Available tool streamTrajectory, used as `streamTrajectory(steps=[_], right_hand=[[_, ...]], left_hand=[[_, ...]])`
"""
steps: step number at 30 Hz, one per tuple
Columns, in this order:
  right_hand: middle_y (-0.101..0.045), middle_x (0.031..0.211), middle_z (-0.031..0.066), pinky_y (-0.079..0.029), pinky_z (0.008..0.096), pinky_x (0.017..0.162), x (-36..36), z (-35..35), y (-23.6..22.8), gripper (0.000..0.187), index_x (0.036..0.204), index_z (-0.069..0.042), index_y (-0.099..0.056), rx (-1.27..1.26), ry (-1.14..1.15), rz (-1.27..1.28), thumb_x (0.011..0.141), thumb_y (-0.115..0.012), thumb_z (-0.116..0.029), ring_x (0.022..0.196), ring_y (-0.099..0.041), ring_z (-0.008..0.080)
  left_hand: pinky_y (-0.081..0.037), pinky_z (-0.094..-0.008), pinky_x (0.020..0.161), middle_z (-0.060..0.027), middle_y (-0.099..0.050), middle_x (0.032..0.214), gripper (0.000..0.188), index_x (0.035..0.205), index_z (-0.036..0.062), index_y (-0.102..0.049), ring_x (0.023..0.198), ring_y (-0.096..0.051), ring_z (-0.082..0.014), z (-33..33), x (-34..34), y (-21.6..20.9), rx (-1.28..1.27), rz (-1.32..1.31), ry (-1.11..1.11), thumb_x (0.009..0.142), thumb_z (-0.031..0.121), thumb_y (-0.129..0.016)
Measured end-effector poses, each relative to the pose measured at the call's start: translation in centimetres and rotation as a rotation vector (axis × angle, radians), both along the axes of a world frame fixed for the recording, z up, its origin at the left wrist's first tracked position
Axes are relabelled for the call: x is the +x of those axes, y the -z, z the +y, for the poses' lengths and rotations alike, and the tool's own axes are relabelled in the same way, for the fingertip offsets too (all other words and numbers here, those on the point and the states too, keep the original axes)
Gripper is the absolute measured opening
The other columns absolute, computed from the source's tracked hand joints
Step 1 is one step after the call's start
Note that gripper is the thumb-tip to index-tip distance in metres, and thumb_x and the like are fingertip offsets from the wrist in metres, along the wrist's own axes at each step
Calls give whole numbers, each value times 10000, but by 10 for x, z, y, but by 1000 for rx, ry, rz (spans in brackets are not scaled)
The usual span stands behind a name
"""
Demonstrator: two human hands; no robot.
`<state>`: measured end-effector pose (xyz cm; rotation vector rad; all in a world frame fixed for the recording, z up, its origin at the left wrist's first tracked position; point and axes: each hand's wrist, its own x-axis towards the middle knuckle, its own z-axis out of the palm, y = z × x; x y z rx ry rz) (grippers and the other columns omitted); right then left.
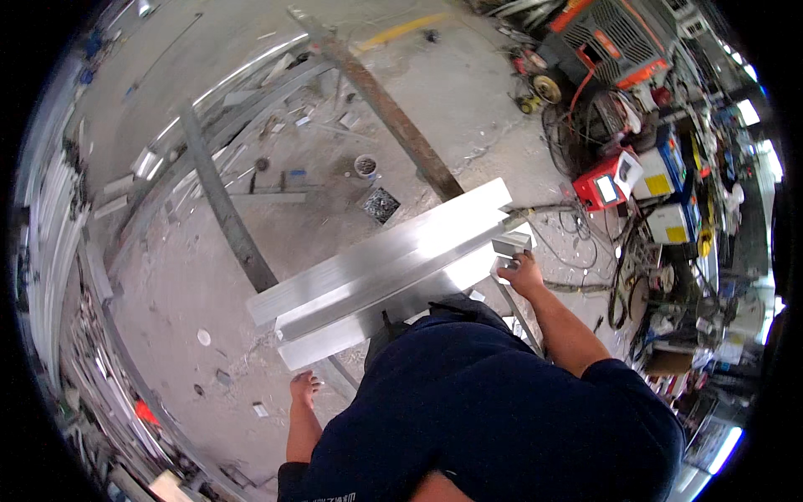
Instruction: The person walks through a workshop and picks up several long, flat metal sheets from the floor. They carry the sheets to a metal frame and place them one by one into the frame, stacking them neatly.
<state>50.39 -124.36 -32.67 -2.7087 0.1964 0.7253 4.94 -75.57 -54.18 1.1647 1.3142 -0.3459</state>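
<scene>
Two beams [219, 192] are carrying a metal channel [389, 272], their near ends disappearing behind the body [477, 402]. At the channel's right end, the right hand [525, 274] is grasping a small block [513, 243] — its grip partly hidden; the left hand [304, 387] is hanging unclenched near the near-left corner.

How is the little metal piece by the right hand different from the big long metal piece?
The little piece is short; the long piece is many times longer. The little piece is by the right hand; the long piece lies across two beams. Both look silvery and straight-edged.
</scene>
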Motion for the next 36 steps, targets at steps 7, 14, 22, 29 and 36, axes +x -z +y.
streamTrajectory(steps=[7,14,22,29,36], right_hand=[[-527,1231,240,-463,400,940,19,59,-32,664,1143,77,-588,311,-18,-41,667,-747,-358,1138,-536,365],[-551,1224,238,-472,407,915,19,-34,61,629,1109,62,-617,-15,-46,-208,659,-753,-355,1084,-567,358],[-575,1153,226,-480,396,893,-25,-99,108,623,1075,77,-633,-49,65,-147,639,-754,-351,1043,-589,353],[-646,931,245,-489,433,853,-50,-147,181,510,1037,-21,-677,-233,-335,-109,673,-710,-376,998,-602,392],[-606,1113,244,-457,412,937,4,-74,109,642,1081,72,-635,-67,-4,-40,643,-758,-381,1053,-586,387]], left_hand=[[-461,-362,572,-119,-655,873,276,1030,55,-624,678,-618,-241,-12,-32,-2,-83,366,-86,868,277,-642],[-477,-346,602,-80,-658,828,233,980,38,-664,678,-596,-192,-18,105,-104,279,-174,308,853,232,-663],[-474,-302,561,-47,-624,737,257,915,-1,-641,624,-565,-142,45,188,-76,261,-87,142,825,233,-698],[-479,-313,556,-64,-623,738,226,875,9,-656,622,-572,-163,49,136,-35,107,-102,93,815,223,-699],[-426,-324,478,-54,-599,660,227,823,14,-659,535,-531,-165,-4,58,-18,-91,154,-4,799,233,-714]])
